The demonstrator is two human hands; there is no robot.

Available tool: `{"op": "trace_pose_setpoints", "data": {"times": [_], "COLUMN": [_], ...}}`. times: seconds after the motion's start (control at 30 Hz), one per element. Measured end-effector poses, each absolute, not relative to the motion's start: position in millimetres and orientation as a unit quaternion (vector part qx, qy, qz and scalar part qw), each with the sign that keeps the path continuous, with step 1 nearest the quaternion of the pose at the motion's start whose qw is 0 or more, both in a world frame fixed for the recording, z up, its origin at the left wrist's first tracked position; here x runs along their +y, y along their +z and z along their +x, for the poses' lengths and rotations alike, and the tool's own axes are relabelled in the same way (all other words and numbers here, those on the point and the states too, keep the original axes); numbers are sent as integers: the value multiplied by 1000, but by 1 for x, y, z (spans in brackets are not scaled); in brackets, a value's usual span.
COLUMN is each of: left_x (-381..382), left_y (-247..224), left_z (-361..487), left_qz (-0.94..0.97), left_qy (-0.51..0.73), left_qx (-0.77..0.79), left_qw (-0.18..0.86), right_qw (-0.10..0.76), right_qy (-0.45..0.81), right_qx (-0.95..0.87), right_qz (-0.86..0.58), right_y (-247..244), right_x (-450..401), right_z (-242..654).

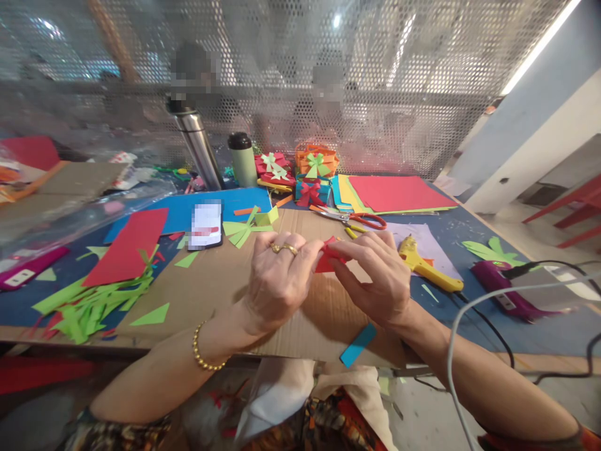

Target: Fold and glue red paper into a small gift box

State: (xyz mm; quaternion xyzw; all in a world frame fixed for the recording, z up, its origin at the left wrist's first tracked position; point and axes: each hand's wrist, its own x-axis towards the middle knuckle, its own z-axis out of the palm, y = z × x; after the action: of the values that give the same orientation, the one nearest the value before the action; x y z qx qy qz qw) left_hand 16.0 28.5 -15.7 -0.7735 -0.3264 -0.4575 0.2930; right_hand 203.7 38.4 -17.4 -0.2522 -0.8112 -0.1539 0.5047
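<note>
Pinching red paper (325, 265) between both hands, glue gun (428, 268) nearby.

Perforated metal screen (277, 81); pale wall (539, 119); red chair (570, 210).

Both hands (326, 275) together, fingers pinched.

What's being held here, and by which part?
A small piece of red paper, pinched at its upper edge between the left hand and right hand.
</note>
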Motion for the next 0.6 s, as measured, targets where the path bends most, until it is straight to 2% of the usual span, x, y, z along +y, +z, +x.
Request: {"op": "trace_pose_setpoints", "data": {"times": [0.4,0.47,0.6], "left_x": [24,23,22], "left_y": [-12,-11,-7], "left_z": [15,14,11], "left_qz": [-783,-789,-805], "left_qy": [-446,-438,-414], "left_qx": [-317,-303,-267], "left_qw": [296,305,331], "right_qw": [494,509,527], "right_qy": [-175,-105,144], "right_qx": [-815,-811,-748], "right_qz": [-247,-267,-377], "right_y": [-14,-11,-5], "right_x": [34,32,33], "right_z": [204,204,208]}}
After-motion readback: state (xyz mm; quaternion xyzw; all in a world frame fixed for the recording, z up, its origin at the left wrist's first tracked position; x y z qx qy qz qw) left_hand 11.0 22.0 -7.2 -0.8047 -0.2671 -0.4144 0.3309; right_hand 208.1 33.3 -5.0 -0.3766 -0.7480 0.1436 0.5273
